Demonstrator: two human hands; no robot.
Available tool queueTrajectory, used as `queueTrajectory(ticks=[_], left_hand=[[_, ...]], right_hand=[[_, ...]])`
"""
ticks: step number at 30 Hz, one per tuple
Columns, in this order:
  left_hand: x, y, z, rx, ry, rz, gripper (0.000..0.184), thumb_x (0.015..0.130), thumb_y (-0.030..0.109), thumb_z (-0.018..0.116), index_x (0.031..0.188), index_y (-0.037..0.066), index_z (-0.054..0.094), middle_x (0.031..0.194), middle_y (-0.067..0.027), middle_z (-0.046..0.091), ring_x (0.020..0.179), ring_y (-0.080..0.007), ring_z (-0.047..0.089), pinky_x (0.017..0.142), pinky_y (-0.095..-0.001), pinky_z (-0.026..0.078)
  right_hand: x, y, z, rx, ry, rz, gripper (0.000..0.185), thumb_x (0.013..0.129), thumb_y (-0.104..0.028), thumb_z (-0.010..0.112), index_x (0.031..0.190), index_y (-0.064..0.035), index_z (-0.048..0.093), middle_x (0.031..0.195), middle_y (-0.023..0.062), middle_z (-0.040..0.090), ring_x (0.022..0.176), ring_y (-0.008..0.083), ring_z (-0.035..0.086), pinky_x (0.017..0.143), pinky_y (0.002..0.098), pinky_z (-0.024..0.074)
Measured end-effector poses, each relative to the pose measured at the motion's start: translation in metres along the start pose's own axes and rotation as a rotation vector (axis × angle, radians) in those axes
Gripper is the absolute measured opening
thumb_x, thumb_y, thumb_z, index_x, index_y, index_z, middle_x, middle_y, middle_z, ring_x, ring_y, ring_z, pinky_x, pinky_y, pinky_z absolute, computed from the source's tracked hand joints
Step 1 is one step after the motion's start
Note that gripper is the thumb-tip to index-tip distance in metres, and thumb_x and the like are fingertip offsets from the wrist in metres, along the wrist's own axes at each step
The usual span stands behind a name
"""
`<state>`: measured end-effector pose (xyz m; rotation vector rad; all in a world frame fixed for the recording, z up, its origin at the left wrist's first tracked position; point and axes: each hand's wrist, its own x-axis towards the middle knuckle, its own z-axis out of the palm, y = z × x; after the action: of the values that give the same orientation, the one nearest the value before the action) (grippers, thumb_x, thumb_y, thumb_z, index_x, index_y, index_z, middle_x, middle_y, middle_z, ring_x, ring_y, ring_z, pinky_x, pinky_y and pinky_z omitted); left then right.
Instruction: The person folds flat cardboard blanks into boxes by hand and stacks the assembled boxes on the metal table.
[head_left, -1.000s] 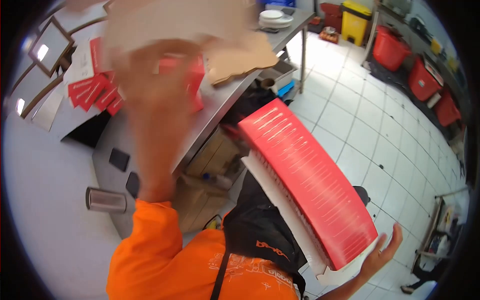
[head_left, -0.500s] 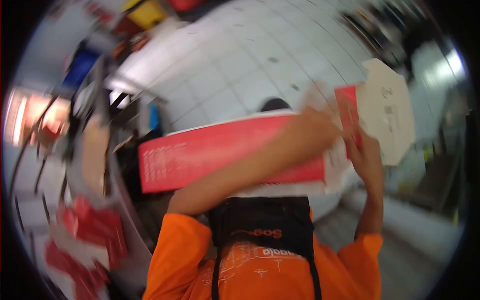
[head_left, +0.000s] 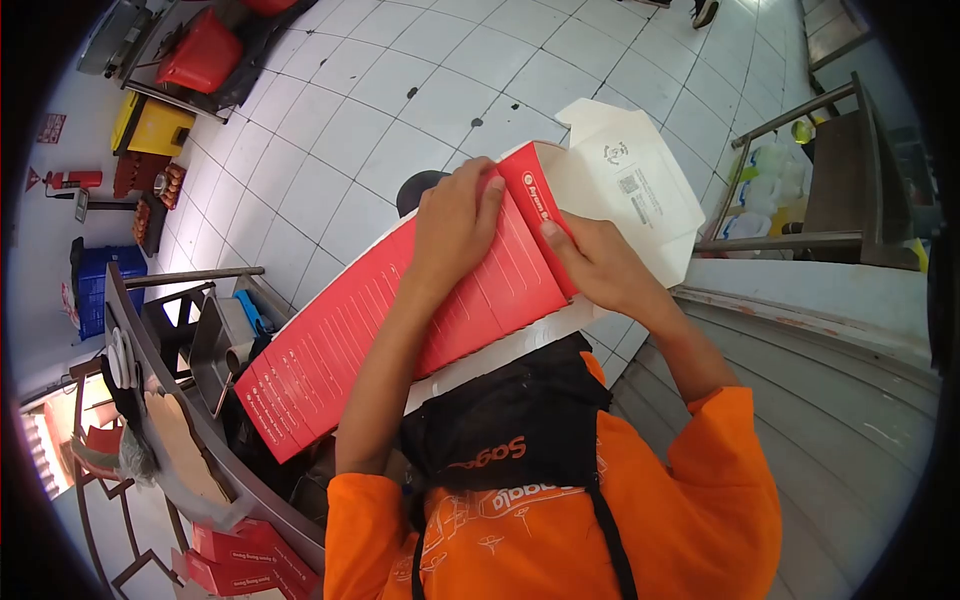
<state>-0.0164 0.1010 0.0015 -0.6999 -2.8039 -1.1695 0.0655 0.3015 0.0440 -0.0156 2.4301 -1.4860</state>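
Observation:
Held across my front is a long row of red cardboard boxes (head_left: 350, 330), with repeated white print and edges that look like boxes nested in one another. My left hand (head_left: 460, 225) grips its upper edge near the right end, the thumb lying on the red face. At that end a red box with a white-lettered panel (head_left: 540, 215) and an opened white lid flap (head_left: 635, 190) sticks out. My right hand (head_left: 605, 265) holds this end box, thumb on the red panel, other fingers partly hidden behind the cardboard.
To the left a grey counter (head_left: 190, 385) carries flat brown cardboard (head_left: 185, 445). More red boxes (head_left: 245, 560) lie at lower left. A blue crate (head_left: 95, 285) stands by the wall, a metal rack (head_left: 840, 180) with plastic containers at right. White floor tiles (head_left: 450, 75) stretch ahead.
The row of boxes has tilted, its right end higher and its left end lower. My left hand has come down onto the row, and my right hand has moved left with the end box.

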Motion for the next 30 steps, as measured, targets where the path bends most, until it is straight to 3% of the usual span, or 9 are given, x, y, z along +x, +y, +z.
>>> queueTrajectory(ticks=[2, 7, 10, 16, 19, 22, 25, 30], left_hand=[[-0.003, -0.002, 0.003, 0.001, 0.039, -0.070, 0.029, 0.108, 0.025, 0.055, 0.126, 0.004, 0.066, 0.109, -0.0185, 0.075, 0.100, -0.0382, 0.071, 0.085, -0.0475, 0.054], [0.000, -0.001, 0.008, 0.035, 0.086, -0.017, 0.027, 0.108, 0.025, 0.055, 0.121, 0.006, 0.070, 0.110, -0.0157, 0.075, 0.099, -0.0362, 0.071, 0.085, -0.0467, 0.054], [0.006, 0.001, 0.009, 0.061, 0.069, -0.036, 0.030, 0.108, 0.029, 0.054, 0.121, 0.008, 0.072, 0.110, -0.0135, 0.074, 0.100, -0.0355, 0.071, 0.087, -0.0457, 0.053], [0.002, 0.001, 0.008, 0.166, 0.036, -0.027, 0.042, 0.107, 0.043, 0.055, 0.126, 0.009, 0.072, 0.112, -0.0124, 0.075, 0.105, -0.0341, 0.070, 0.090, -0.0448, 0.053], [0.003, 0.004, 0.006, 0.139, -0.012, -0.076, 0.046, 0.106, 0.047, 0.056, 0.128, 0.009, 0.071, 0.116, -0.0124, 0.075, 0.107, -0.0326, 0.069, 0.092, -0.0446, 0.053], [0.005, 0.002, 0.011, 0.124, 0.050, -0.038, 0.044, 0.103, 0.045, 0.061, 0.123, 0.008, 0.074, 0.112, -0.0136, 0.077, 0.096, -0.0320, 0.071, 0.084, -0.0445, 0.053], [0.002, 0.006, 0.011, 0.131, 0.036, -0.036, 0.046, 0.102, 0.045, 0.062, 0.125, 0.007, 0.073, 0.111, -0.0126, 0.077, 0.095, -0.0310, 0.070, 0.085, -0.0438, 0.052], [0.000, 0.004, 0.013, 0.166, 0.005, -0.078, 0.050, 0.100, 0.049, 0.063, 0.129, 0.009, 0.072, 0.114, -0.0096, 0.076, 0.096, -0.0272, 0.067, 0.090, -0.0425, 0.047]], right_hand=[[0.001, 0.001, 0.004, -0.008, -0.044, 0.028, 0.042, 0.113, -0.033, 0.044, 0.105, 0.0040, 0.061, 0.081, 0.0246, 0.066, 0.077, 0.0430, 0.066, 0.076, 0.0478, 0.0510], [-0.002, 0.002, 0.000, -0.018, -0.152, 0.121, 0.038, 0.113, -0.030, 0.044, 0.103, 0.0032, 0.061, 0.075, 0.0246, 0.064, 0.071, 0.0439, 0.063, 0.073, 0.0481, 0.0498], [0.003, 0.014, 0.000, -0.030, -0.140, -0.100, 0.040, 0.113, -0.032, 0.045, 0.102, 0.0028, 0.061, 0.072, 0.0186, 0.064, 0.066, 0.0325, 0.062, 0.070, 0.0429, 0.0495], [0.007, 0.058, 0.005, 0.441, -0.261, -0.030, 0.041, 0.114, -0.038, 0.047, 0.107, -0.0020, 0.065, 0.093, 0.0026, 0.066, 0.084, 0.0153, 0.057, 0.080, 0.0338, 0.0474], [-0.003, 0.055, -0.042, 0.243, -0.452, -0.109, 0.035, 0.111, -0.031, 0.057, 0.129, -0.0018, 0.064, 0.124, 0.0034, 0.069, 0.109, 0.0189, 0.063, 0.101, 0.0330, 0.0479], [-0.027, 0.056, -0.065, -0.276, -0.306, -0.373, 0.027, 0.097, -0.013, 0.071, 0.124, -0.0087, 0.068, 0.120, 0.0030, 0.067, 0.106, 0.0242, 0.063, 0.096, 0.0353, 0.0488], [-0.029, 0.092, -0.035, -0.633, -0.174, -0.398, 0.017, 0.085, -0.009, 0.077, 0.099, -0.0114, 0.067, 0.102, 0.0023, 0.061, 0.094, 0.0253, 0.060, 0.083, 0.0379, 0.0476], [-0.026, 0.113, -0.025, -0.644, -0.135, -0.547, 0.018, 0.080, -0.005, 0.076, 0.093, -0.0138, 0.066, 0.095, 0.0002, 0.057, 0.090, 0.0211, 0.058, 0.079, 0.0360, 0.0461]])
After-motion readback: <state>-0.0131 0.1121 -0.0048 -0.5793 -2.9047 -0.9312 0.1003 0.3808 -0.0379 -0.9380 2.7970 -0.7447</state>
